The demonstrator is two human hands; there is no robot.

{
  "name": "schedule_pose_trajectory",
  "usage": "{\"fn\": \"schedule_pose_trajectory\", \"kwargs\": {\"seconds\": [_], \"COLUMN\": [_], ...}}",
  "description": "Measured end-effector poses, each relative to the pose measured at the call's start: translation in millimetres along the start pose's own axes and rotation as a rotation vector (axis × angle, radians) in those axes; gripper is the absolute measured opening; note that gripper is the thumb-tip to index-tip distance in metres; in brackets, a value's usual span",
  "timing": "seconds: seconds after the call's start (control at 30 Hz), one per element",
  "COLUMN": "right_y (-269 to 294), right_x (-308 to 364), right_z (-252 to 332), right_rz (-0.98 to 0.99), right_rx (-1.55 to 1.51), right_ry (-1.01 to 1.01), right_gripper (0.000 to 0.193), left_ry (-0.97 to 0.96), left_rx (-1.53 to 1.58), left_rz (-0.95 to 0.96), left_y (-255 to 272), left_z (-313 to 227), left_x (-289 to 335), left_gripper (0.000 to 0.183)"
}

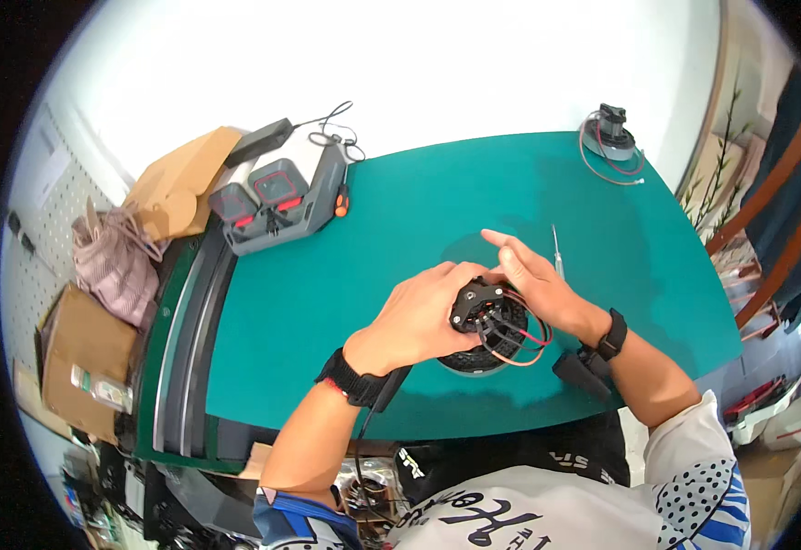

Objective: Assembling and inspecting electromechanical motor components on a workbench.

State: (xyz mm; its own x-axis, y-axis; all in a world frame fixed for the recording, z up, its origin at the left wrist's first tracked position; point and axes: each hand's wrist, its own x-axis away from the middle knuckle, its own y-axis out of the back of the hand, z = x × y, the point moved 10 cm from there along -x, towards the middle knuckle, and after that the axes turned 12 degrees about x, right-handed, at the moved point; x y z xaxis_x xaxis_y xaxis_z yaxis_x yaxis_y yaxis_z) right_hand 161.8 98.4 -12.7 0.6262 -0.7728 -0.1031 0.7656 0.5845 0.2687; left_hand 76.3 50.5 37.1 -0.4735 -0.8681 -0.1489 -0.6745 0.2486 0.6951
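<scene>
A round black motor-like unit (495, 341) with a pale base sits near the front of the green mat, with black, red and pinkish wires looping off its right side. My left hand (426, 312) is wrapped round its left side, thumb near the black bracket on top. My right hand (540, 284) leans against the far right side with its fingers stretched out; some of its fingers are hidden behind the unit. Just beyond the right hand lies a thin screwdriver (558, 254) with a pale handle.
A similar wired unit (610, 137) stands at the far right corner of the green mat (400, 202). At the far left is a grey case (290, 225) with red-edged windows, beside cardboard (180, 179). A dark block (582, 376) is next to my right wrist.
</scene>
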Motion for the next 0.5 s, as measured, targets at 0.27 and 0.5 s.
{"fn": "schedule_pose_trajectory", "kwargs": {"seconds": [0.27,0.5], "right_y": [20,9], "right_x": [1,10], "right_z": [-3,10], "right_rz": [-0.066,-0.138], "right_rx": [0.101,0.349], "right_ry": [0.254,0.246], "right_gripper": [0.061,0.049], "left_ry": [-0.27,-0.098], "left_rx": [-0.15,-0.207], "left_rz": [-0.277,-0.484], "left_y": [8,50], "left_z": [-28,-34], "left_x": [29,141], "left_gripper": [0.054,0.058]}}
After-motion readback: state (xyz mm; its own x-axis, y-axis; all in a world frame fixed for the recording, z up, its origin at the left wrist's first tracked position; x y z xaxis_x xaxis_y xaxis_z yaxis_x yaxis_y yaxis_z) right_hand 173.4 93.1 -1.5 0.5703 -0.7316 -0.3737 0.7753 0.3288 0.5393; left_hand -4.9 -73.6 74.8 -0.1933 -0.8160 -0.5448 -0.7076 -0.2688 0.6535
